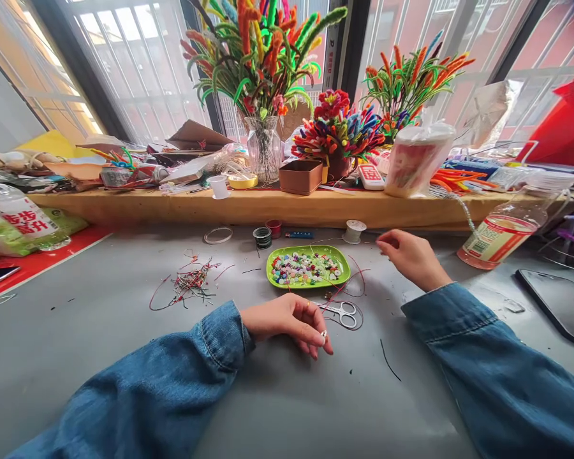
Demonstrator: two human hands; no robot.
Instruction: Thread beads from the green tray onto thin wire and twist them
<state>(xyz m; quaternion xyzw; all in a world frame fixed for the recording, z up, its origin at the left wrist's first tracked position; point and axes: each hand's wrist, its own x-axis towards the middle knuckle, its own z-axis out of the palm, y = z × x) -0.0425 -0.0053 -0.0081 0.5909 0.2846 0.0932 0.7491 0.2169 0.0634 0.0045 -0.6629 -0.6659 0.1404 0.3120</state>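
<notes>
My left hand (294, 322) is closed in a pinch over the table (138, 382), with a small white bead (324, 336) between thumb and fingertip. My right hand (414, 258) is raised to the right of a spool of pale thread (354, 231). Its thumb and fingers are pressed together; whatever is between them is too fine to make out. Between the hands lies a green tray (270, 280) of mixed coloured beads. Silver scissors (344, 313) rest just in front of it, with loose dark red cord (363, 280) around them.
Left of the tray is a heap of cord scraps (194, 280). Behind it stand a dark thread spool (262, 238) and a red spool (273, 228). A drink bottle (500, 236) and a phone (559, 306) are at right. A cluttered wooden ledge (182, 209) runs along the back.
</notes>
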